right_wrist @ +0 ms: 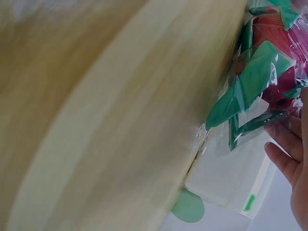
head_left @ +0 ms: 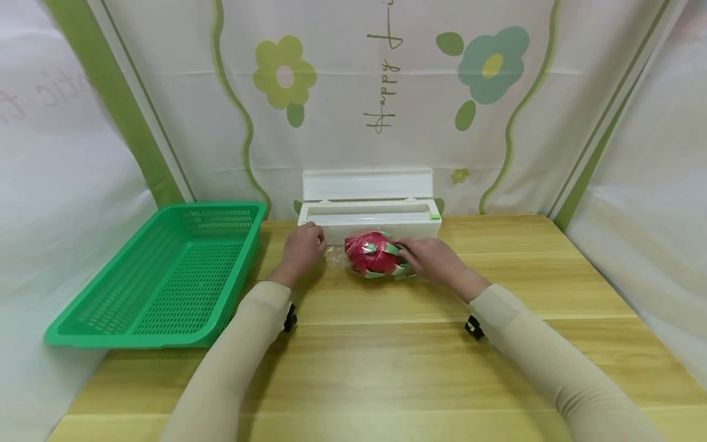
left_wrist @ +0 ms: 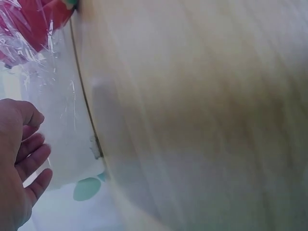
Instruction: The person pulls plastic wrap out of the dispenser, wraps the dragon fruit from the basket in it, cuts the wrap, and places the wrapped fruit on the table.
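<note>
A red dragon fruit with green scales lies on the table, wrapped in clear cling film. My right hand holds its right end, the fingers bent against the wrapped fruit. Loose film spreads out from the fruit's left side. Beside that film is my left hand, thumb and index finger close together, the other fingers loosely bent; I cannot tell whether it pinches the film. Just behind the fruit stands a white cling film dispenser, lid raised, a roll inside and a green piece at its right end.
At the left is a green plastic basket with slotted sides and bottom. The wooden table ends at a printed flower curtain behind the dispenser. White cloth hangs along the right side.
</note>
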A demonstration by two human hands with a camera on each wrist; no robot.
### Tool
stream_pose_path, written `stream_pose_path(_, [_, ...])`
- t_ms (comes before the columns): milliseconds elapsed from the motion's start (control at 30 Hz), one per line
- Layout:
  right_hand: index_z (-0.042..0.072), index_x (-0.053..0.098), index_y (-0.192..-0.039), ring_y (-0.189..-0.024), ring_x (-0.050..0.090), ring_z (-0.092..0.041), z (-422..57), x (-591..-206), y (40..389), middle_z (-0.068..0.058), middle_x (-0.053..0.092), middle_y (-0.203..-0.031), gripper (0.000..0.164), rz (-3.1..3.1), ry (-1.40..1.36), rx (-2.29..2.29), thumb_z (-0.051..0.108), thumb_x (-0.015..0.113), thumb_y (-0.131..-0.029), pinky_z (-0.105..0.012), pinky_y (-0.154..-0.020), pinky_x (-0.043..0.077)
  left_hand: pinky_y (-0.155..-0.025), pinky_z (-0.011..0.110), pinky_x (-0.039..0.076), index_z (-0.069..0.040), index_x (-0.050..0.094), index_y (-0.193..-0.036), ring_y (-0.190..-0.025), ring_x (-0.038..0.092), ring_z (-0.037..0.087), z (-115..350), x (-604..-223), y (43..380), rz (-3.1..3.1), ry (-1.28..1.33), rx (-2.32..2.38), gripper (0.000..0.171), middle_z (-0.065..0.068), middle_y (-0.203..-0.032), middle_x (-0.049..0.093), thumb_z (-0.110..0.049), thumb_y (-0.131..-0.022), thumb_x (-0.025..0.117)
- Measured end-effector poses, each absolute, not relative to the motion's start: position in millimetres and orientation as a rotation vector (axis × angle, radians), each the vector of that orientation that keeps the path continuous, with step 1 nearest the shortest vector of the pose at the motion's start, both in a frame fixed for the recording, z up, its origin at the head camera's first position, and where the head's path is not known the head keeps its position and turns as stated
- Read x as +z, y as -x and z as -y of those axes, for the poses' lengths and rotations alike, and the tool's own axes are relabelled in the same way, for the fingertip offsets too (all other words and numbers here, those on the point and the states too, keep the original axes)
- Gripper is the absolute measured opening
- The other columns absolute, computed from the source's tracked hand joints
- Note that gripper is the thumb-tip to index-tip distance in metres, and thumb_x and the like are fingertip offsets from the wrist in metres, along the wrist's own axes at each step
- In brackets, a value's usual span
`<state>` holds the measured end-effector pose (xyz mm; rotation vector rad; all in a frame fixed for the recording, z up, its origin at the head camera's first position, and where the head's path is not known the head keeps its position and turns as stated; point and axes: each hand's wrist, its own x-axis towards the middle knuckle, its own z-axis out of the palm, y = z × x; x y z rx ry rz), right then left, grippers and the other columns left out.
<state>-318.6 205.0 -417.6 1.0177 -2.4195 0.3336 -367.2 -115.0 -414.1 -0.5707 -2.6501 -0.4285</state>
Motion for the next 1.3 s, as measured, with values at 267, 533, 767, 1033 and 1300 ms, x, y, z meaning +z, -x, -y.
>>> stream_pose_path(267, [0.001,0.063,-0.113,-0.064,0.061,-0.018,-203.8,-416.3,315.9,-0.009,0.070,-0.085,0.023,2.433,-1.006,0.346,0.015,0.063,-0.095,-0.039,-0.060,0.053,-0.067,0.038,0.052,-0.007,0.067,-0.080,-0.073,0.061,0.023,116.8,-412.3,364.6,2.774,0.582,-0.486,0.006,0.005,-0.080,0.066,-0.009,-0.086,0.066])
stream_pose_path(533, [0.002,0.063,-0.113,-0.066,0.060,-0.018,-203.5,-414.1,313.9,-0.008,0.069,-0.086,0.022,2.474,-0.977,0.339,0.016,0.062,-0.096,-0.038,-0.062,0.053,-0.066,0.037,0.051,-0.010,0.068,-0.075,-0.072,0.059,0.020,118.2,-411.0,361.0,2.834,0.680,-0.408,0.011,0.002,-0.077,0.065,-0.009,-0.085,0.066])
stream_pose_path(767, [0.001,0.063,-0.114,-0.071,0.064,-0.021,-204.3,-413.5,312.6,-0.010,0.070,-0.089,0.023,2.476,-0.991,0.346,0.016,0.062,-0.096,-0.040,-0.064,0.054,-0.072,0.037,0.053,-0.011,0.068,-0.077,-0.079,0.063,0.021,117.6,-410.2,355.9,2.835,0.797,-0.365,0.008,0.002,-0.081,0.067,-0.008,-0.085,0.066])
stream_pose_path(1033, [0.001,0.061,-0.119,-0.079,0.067,-0.026,-209.7,-410.0,309.6,-0.012,0.070,-0.093,0.029,2.526,-0.983,0.315,0.021,0.061,-0.097,-0.042,-0.068,0.055,-0.080,0.040,0.052,-0.008,0.068,-0.096,-0.093,0.064,0.025,118.3,-403.4,350.2,2.869,0.781,-0.400,0.009,0.007,-0.099,0.069,-0.013,-0.089,0.065])
stream_pose_path(1300, [-0.002,0.048,-0.135,-0.104,0.062,-0.036,-218.8,-401.9,308.6,-0.022,0.063,-0.119,0.063,2.555,-1.048,0.354,0.036,0.070,-0.090,-0.049,-0.087,0.051,-0.092,0.044,0.048,-0.006,0.057,-0.127,-0.111,0.058,0.028,113.4,-395.8,348.6,2.856,0.775,-0.695,0.044,0.012,-0.127,0.060,-0.039,-0.097,0.058])
